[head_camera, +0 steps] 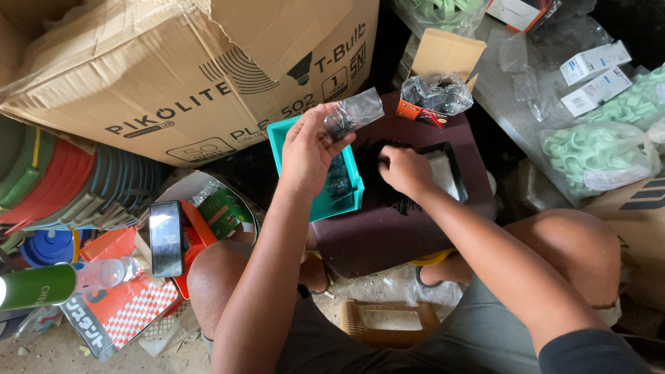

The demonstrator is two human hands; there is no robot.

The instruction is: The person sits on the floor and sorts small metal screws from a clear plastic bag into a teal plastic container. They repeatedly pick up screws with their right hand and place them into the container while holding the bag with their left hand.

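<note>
We are stretching our forearms over our bare knees. Our left hand (305,149) is pinching a small clear bag (352,114) of dark pieces above the teal tray (280,135). Our right hand (405,170) is closing its fingers on black pieces (374,173) heaped on the dark maroon surface (388,235).

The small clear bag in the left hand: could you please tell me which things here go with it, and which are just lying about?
In use: left hand holding small clear bag; right hand on pile of black parts; teal tray.

Lying about: phone; big cardboard box; bags of green fittings; water bottle.
</note>
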